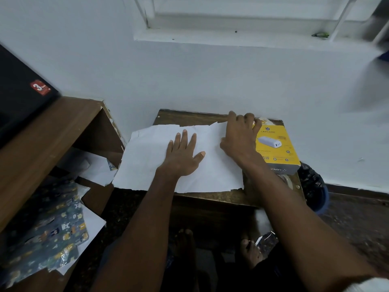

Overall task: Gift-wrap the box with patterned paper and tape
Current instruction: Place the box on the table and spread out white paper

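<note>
Wrapping paper, white underside up (147, 157), lies spread on small dark wooden counter (210, 200); left hand (181, 153), grip flat, fingers apart, pins it at 9 o'clock of yellow rectangular cardboard box (277, 146). Right hand (240, 137) curls on paper's edge beside box, probably to flatten it. Box's long axis runs 12–6.

We found a sheet of paper (147, 157) lying on a small table (212, 197) set against the wall (189, 81). The left hand (181, 153) rested flat on the sheet's middle; the right hand (240, 135) lay at its right edge. A box (277, 148) sat just right of the sheet, touching that hand. A cabinet (42, 140) stood left of the table, with more paper (52, 228) before it.
</note>
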Available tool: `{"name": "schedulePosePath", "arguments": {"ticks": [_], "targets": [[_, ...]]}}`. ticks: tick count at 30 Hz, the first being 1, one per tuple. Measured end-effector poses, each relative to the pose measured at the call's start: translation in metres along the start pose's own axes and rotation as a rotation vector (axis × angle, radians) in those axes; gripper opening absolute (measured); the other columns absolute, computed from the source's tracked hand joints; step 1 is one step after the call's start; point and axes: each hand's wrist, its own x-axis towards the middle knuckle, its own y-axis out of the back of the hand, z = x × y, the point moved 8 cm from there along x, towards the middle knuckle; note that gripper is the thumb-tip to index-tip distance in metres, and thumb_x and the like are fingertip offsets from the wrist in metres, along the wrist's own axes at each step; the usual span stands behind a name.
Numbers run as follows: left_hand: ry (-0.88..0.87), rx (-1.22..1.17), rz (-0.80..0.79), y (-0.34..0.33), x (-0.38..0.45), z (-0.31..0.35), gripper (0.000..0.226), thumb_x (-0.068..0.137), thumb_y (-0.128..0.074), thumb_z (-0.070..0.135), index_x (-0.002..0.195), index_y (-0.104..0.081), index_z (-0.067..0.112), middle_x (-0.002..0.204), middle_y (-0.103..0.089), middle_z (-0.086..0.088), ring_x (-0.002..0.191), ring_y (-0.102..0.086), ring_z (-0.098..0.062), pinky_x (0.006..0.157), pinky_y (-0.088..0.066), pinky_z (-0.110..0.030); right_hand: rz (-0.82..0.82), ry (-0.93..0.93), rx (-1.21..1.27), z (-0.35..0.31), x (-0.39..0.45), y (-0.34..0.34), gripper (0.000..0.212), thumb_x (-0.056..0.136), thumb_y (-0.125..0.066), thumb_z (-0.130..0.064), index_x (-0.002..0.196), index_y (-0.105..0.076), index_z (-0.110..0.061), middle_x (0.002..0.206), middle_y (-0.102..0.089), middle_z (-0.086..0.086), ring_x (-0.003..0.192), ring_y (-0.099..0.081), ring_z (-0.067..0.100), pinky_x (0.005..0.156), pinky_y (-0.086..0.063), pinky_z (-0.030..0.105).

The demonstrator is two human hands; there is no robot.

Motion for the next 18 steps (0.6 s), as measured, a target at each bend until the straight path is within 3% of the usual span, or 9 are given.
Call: {"name": "schedulePosePath", "arguments": {"ticks": [4,7,12,15,18], "targets": [[-0.002,-0.027,0.008,0.003,-0.001,0.002,0.077,0.110,-0.025,0.059,0.167,0.011,0.024,0.173,0.027,-0.009,0.161,0.022,-0.030,0.128,0.011,-0.051,0.102,0.023,0.157,0.002,0.003,0.020,0.058,0.078,-0.061,0.002,0.135,-0.053,-0.009,0.115,-0.067,0.013,0.110,-0.058,0.039,0.098,-0.035,0.044],[0.012,-0.036,0.034,0.007,-0.003,0.006,0.078,0.109,-0.025,0.062,0.167,0.012,0.026,0.171,0.032,-0.010,0.160,0.025,-0.031,0.126,0.014,-0.053,0.169,-0.037,0.448,0.013,0.003,0.032,0.064,0.083,-0.058,0.003,0.146,-0.050,-0.011,0.124,-0.067,0.013,0.115,-0.061,0.037,0.088,-0.046,0.041],[0.081,-0.083,-0.002,0.004,-0.006,0.004,0.082,0.104,-0.021,0.072,0.166,0.015,0.033,0.170,0.034,-0.006,0.158,0.028,-0.032,0.124,0.017,-0.059,0.253,-0.150,0.687,0.034,0.009,0.044,0.057,0.088,-0.055,0.002,0.141,-0.060,-0.016,0.106,-0.073,0.006,0.102,-0.066,0.032,0.077,-0.043,0.031],[0.099,-0.090,0.005,0.004,-0.007,0.001,0.082,0.103,-0.020,0.075,0.166,0.014,0.036,0.171,0.033,-0.005,0.159,0.027,-0.032,0.123,0.017,-0.060,0.290,-0.160,0.688,0.043,0.011,0.047,0.055,0.089,-0.055,0.005,0.140,-0.062,-0.015,0.109,-0.073,0.008,0.104,-0.066,0.031,0.076,-0.039,0.028],[0.088,-0.096,0.025,0.005,-0.007,0.001,0.077,0.105,-0.021,0.071,0.166,0.010,0.037,0.172,0.030,-0.006,0.159,0.027,-0.031,0.124,0.015,-0.059,0.288,-0.141,0.605,0.041,0.010,0.049,0.060,0.086,-0.056,0.008,0.142,-0.059,-0.010,0.123,-0.068,0.015,0.114,-0.062,0.036,0.086,-0.044,0.036]]}}
